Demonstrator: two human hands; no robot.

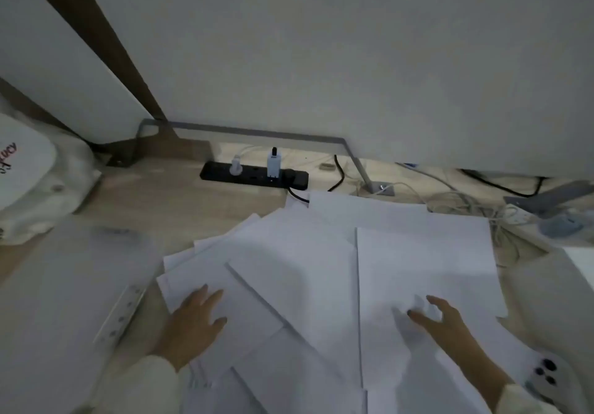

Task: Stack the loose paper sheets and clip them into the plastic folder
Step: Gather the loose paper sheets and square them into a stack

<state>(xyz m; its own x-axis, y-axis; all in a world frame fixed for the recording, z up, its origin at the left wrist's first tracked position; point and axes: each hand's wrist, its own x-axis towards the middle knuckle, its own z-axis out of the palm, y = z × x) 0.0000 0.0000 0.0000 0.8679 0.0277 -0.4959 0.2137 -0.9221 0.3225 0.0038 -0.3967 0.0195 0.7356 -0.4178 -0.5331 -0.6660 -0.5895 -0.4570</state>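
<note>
Several loose white paper sheets (299, 272) lie fanned and overlapping across the middle of the wooden desk. My left hand (193, 320) rests flat, fingers apart, on the leftmost sheets. My right hand (440, 320) lies on the large right-hand sheet (424, 262), with its fingers pinching up a small crease of that paper. The translucent plastic folder (64, 285) lies open at the left, and its white punched clip strip (120, 315) runs along its right edge, just left of my left hand.
A black power strip (254, 174) with plugs sits behind the papers by the wall. Tangled cables (475, 208) lie at the back right. A white bag (35, 175) stands at the far left. A white phone (546, 373) lies at the lower right.
</note>
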